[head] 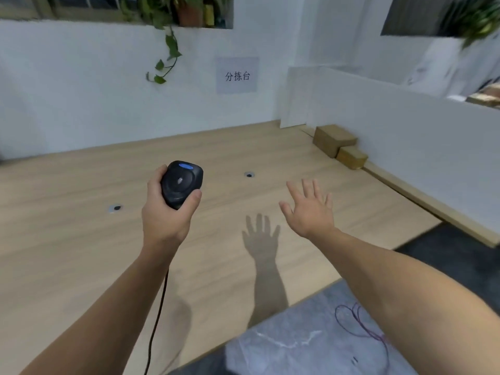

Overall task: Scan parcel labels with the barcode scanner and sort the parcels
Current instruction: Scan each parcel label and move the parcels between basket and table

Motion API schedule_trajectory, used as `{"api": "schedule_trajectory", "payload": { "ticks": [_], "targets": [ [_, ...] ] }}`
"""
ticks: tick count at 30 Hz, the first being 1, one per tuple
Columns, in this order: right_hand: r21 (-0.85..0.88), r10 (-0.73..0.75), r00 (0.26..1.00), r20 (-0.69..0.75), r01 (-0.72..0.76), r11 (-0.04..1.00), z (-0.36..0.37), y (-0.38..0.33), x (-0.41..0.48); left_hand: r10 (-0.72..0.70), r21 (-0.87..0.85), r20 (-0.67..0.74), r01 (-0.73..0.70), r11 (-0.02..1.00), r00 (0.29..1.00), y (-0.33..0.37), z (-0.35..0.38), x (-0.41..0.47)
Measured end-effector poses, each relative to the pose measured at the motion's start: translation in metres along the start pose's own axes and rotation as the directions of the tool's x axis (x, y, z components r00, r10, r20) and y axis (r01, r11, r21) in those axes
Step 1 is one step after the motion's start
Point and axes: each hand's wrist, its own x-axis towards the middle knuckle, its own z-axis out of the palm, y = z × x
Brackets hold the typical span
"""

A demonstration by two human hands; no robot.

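My left hand grips a black barcode scanner with a blue button on top, held upright above the wooden table; its black cable hangs down along my forearm. My right hand hovers over the table to the right of the scanner, fingers spread, holding nothing. Two brown cardboard parcels sit at the far right of the table against the white partition: a larger one and a smaller one just in front of it. Both parcels are well beyond my right hand.
Two round cable holes are set in the tabletop. A white wall with a paper sign stands behind the table, with a plant trailing above. The table edge runs diagonally at lower right, over grey floor with a purple wire.
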Motion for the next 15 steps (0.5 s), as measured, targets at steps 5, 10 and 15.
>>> {"api": "schedule_trajectory", "payload": {
  "ticks": [5,10,15],
  "targets": [
    [0.013,0.095,0.995,0.003,-0.095,0.995,-0.002,0.052,0.022,0.001,-0.05,0.094,0.004,0.999,0.996,-0.005,0.07,0.012],
    [-0.001,0.138,0.99,0.003,-0.138,0.99,-0.007,0.093,0.061,0.018,-0.068,0.148,-0.007,0.998,0.989,-0.007,0.135,0.033],
    [-0.033,0.137,0.991,-0.007,-0.137,0.99,-0.008,0.132,0.123,0.022,-0.069,0.137,-0.013,0.998,0.99,-0.016,0.212,0.067]
  ]
}}
